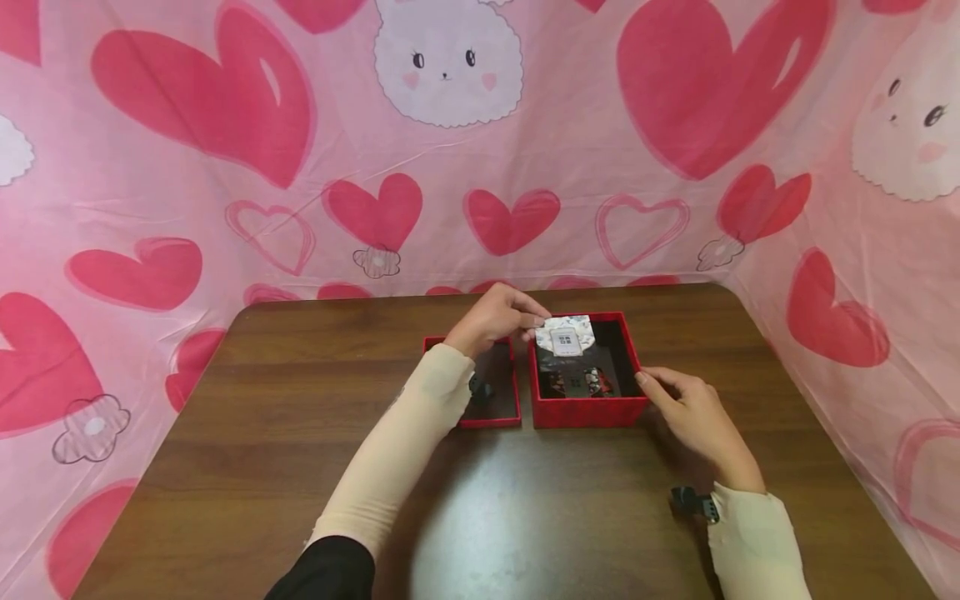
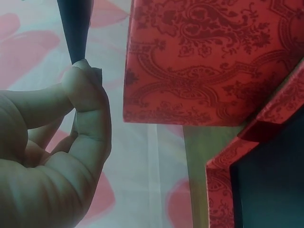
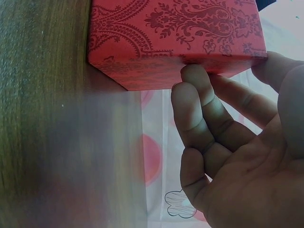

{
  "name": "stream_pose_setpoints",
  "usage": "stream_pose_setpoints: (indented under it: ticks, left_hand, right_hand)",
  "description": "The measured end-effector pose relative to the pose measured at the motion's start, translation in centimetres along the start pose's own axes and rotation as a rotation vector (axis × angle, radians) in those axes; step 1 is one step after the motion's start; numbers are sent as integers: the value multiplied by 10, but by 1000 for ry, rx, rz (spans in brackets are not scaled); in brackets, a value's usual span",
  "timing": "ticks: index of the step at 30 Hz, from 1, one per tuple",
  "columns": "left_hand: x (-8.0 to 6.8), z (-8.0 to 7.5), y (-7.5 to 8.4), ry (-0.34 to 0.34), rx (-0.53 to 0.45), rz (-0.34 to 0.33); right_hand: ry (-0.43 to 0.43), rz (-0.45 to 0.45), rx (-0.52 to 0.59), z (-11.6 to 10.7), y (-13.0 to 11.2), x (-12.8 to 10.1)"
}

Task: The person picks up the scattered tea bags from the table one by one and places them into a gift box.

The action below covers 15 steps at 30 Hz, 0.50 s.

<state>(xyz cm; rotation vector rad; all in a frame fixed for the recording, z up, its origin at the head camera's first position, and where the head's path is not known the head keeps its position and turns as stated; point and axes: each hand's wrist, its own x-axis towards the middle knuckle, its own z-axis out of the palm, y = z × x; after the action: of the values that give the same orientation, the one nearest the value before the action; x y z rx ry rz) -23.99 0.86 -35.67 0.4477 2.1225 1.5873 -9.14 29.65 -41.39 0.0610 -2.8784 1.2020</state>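
We see a brown wooden desk [image 1: 300, 467] before pink heart-print sheeting [image 1: 187, 167]. Our left hand [image 1: 495, 317] pinches a packet [image 1: 566, 337] over the red box [image 1: 588, 411]; our right hand [image 1: 693, 417] rests relaxed fingers against its side.

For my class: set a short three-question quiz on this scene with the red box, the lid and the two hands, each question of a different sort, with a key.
1. True or false: the left hand pinches the packet over the red box.
2. Where does the lid lie? A) left of the box B) on the box C) behind it
3. Fill in: the right hand touches the box's ____ side.

Key: 1 true; 2 A; 3 right
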Motion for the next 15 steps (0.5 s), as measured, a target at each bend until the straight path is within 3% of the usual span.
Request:
stream_pose_setpoints:
  ticks: [7,15]
  left_hand:
    - [1,3,2,18,6,-10]
    - [-6,6,2,71,190,29]
  right_hand:
    - [-1,-14,0,1,-1,2]
    - [14,-35,-4,1,1,2]
